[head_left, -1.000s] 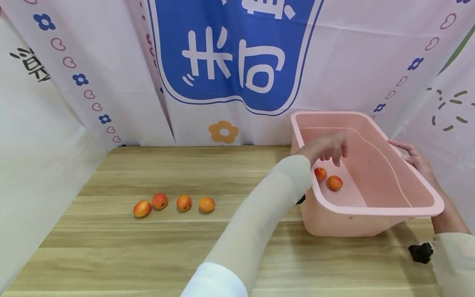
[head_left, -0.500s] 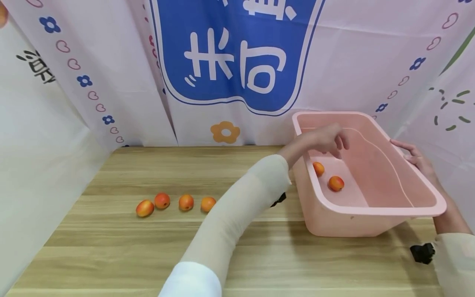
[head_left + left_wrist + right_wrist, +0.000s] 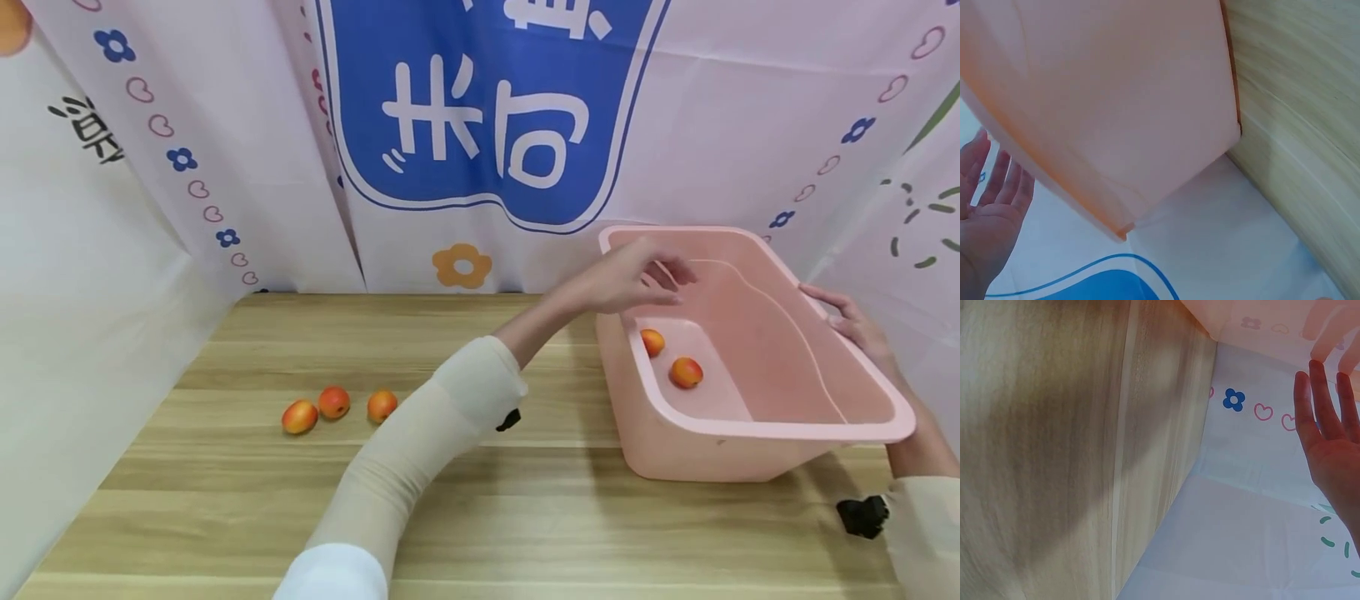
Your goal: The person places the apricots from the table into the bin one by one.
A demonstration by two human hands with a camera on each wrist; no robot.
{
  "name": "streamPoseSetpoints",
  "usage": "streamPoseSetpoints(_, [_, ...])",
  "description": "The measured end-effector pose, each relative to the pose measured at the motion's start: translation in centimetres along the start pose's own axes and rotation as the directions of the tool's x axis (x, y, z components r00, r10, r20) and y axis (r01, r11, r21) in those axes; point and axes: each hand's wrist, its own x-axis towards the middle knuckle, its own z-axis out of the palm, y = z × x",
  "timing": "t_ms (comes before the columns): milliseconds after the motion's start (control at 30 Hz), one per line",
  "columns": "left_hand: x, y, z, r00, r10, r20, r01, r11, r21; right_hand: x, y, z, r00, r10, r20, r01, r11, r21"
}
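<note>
A deep pink plastic bin (image 3: pixel 697 457) stands at the right of the table in the head view. On its floor lie two small orange-red fruits, one near the middle (image 3: pixel 686 372) and one partly behind the left rim (image 3: pixel 652 342). My left hand (image 3: pixel 626 275) is over the bin's left rim, fingers loosely bent and holding nothing; the left wrist view shows this hand (image 3: pixel 994 219) beside the rim. At the right rim is my right hand (image 3: pixel 858 325). In the right wrist view its fingers (image 3: pixel 1322 403) reach straight up to the bin's outer wall.
Three similar fruits lie on the wooden table (image 3: pixel 540 508) at the left: a yellowish-red one (image 3: pixel 300 417), a redder one (image 3: pixel 333 402) and an orange one (image 3: pixel 381 406) close to my left sleeve (image 3: pixel 427 425). A printed cloth (image 3: pixel 285 167) hangs behind the table.
My left hand and forearm have drawn left from inside the bin to its left rim, and the sleeve now hides a fourth table fruit. The right hand stays at the rim.
</note>
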Motion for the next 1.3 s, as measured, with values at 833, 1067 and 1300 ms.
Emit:
streamPoseSetpoints(833, [-11.7,-4.5,-3.3,0.988,-0.047,-0.148,0.050,0.999,0.017,0.6,0.8,-1.1,0.991,-0.041,0.129,0.007,0.966,0.258])
streamPoseSetpoints(1067, [-14.8,-5.9,-4.3,0.987,-0.101,-0.124,0.117,0.985,0.128,0.7,0.6,-1.0,0.994,-0.028,0.102,0.007,0.979,0.206])
streamPoseSetpoints(1300, [-18.4,-7.3,-5.8,0.979,-0.124,-0.162,0.147,0.979,0.140,0.7,0.6,-1.0,0.994,-0.019,0.106,-0.004,0.976,0.216])
